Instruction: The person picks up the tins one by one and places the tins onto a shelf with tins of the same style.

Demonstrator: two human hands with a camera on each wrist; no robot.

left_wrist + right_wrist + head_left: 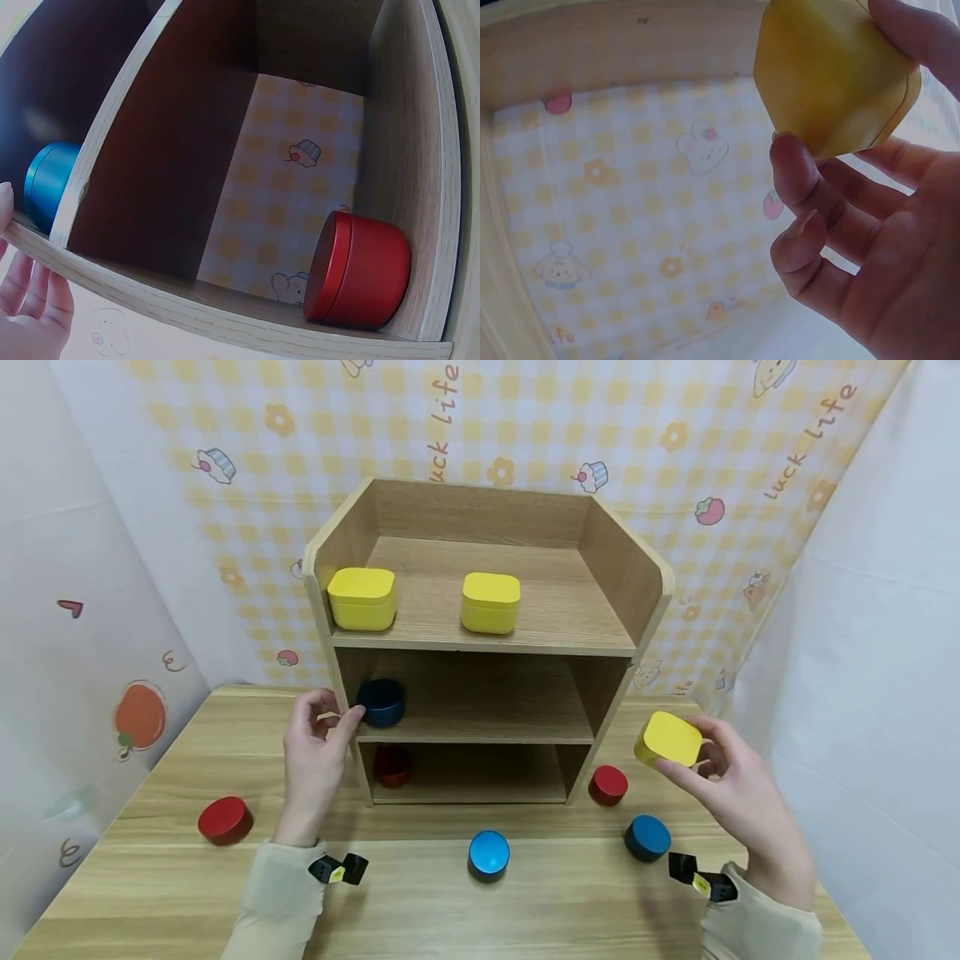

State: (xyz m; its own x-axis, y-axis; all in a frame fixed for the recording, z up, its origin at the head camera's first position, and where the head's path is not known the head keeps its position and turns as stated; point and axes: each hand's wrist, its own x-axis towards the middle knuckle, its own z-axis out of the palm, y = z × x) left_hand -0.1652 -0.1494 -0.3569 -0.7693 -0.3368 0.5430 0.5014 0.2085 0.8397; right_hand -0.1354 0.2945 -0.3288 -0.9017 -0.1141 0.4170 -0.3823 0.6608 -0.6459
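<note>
My left hand (317, 760) is at the left side panel of the wooden shelf (480, 648), thumb at its front edge, other fingers outside it. Close to that thumb, a blue round tin (382, 703) stands in the middle compartment; the left wrist view also shows this blue tin (51, 184). Below it, a red round tin (360, 271) sits in the bottom compartment. To the right of the shelf, my right hand (738, 785) holds a yellow rounded-square box (670, 739) in the air, pinched between thumb and fingers. Two more yellow boxes, one left (363, 600) and one central (491, 603), stand on the top level.
On the wooden table (405, 910), a red tin (226, 821) lies left of the shelf. A blue tin (489, 856) stands in front. Another red tin (608, 785) and blue tin (648, 837) stand near the right side. Patterned cloth (480, 427) hangs behind.
</note>
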